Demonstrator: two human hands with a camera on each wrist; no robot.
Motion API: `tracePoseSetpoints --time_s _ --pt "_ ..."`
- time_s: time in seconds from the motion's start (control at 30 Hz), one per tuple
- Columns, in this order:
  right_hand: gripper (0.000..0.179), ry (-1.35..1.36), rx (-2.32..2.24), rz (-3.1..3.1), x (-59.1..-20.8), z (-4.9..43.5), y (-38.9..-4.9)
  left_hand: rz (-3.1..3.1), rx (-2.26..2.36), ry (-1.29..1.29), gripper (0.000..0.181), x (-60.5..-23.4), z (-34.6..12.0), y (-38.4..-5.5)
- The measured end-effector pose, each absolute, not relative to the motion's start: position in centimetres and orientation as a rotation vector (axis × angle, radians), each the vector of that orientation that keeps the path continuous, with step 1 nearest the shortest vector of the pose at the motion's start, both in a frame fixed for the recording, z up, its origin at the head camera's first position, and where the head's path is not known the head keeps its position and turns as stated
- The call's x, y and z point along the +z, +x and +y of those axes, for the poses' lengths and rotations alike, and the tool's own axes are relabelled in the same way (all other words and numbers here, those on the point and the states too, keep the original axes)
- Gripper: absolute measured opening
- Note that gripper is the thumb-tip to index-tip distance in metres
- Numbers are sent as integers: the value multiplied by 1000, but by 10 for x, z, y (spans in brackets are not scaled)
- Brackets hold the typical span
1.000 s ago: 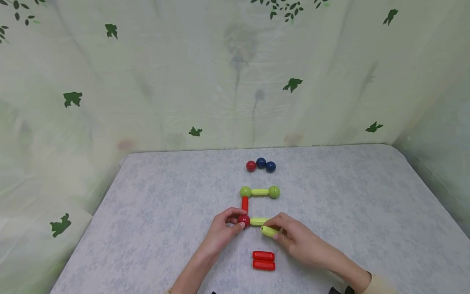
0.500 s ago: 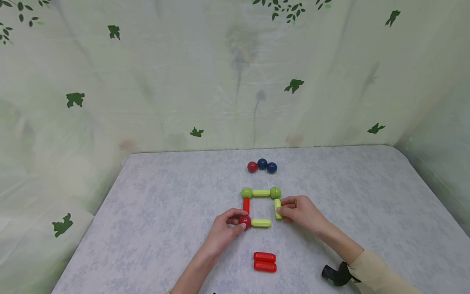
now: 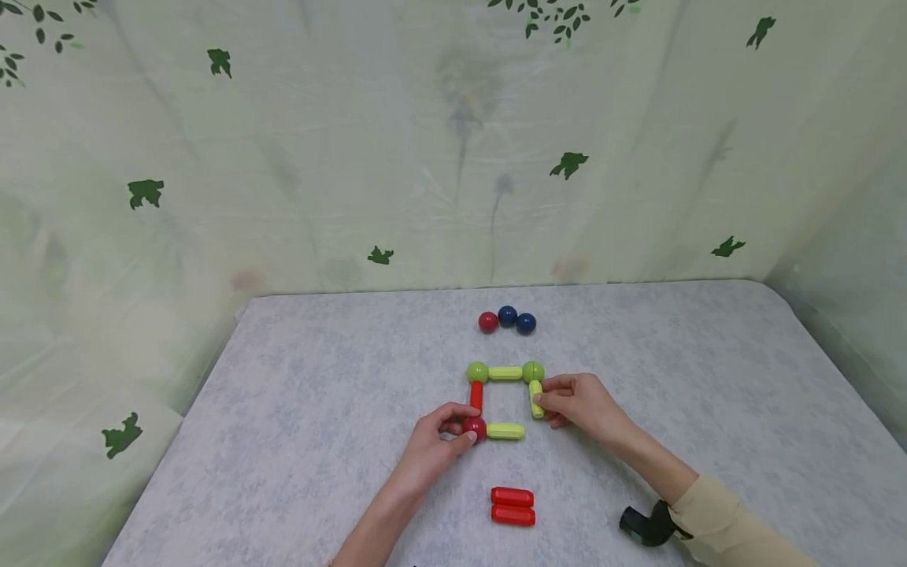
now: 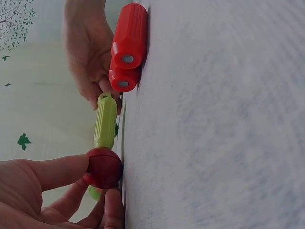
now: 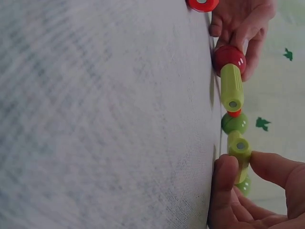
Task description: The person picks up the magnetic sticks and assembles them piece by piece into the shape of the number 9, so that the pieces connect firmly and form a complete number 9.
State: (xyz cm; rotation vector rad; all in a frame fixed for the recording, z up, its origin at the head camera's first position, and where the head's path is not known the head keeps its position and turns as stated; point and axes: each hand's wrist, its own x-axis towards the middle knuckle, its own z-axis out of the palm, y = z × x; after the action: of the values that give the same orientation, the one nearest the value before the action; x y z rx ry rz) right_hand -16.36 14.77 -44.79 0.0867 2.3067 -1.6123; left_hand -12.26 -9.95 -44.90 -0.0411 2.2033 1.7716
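Magnetic rods and balls form an open square on the table. My left hand (image 3: 431,442) pinches its near-left red ball (image 3: 475,428) between thumb and fingers. A red rod (image 3: 476,398) runs from that ball to a green ball (image 3: 478,372); a yellow-green rod (image 3: 505,373) links this to the far-right green ball (image 3: 533,372). With thumb and fingers my right hand (image 3: 584,405) pinches another yellow-green rod (image 5: 240,155), its far end right at the far-right ball. From the red ball a front yellow-green rod (image 4: 106,124) points right, its free end showing a metal disc in the right wrist view.
Two red rods (image 3: 512,497) lie side by side nearer the front edge. At the back sit a loose red ball (image 3: 488,322) and two dark blue balls (image 3: 507,316). A leaf-printed curtain (image 3: 319,157) hangs behind the table (image 3: 298,409). A black wrist camera (image 3: 646,525) sits by the right sleeve.
My right hand has moved away from the front rod, up and right, turning its yellow-green rod lengthwise and bringing it up to the far-right green ball. The left hand keeps its hold.
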Motion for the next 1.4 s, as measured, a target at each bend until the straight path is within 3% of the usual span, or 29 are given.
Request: tracePoseSetpoints --time_s 0.67,1.03,1.4 --pt "43 43 -1660 2335 -439 167 -156 2210 1759 -49 29 -448 -99 -122" --pt "36 -250 -1568 2612 -439 169 -200 2212 1780 -33 30 -446 -99 -120" --pt "49 -309 -1276 2691 -436 156 -256 2212 1762 -62 29 -447 -100 -122"
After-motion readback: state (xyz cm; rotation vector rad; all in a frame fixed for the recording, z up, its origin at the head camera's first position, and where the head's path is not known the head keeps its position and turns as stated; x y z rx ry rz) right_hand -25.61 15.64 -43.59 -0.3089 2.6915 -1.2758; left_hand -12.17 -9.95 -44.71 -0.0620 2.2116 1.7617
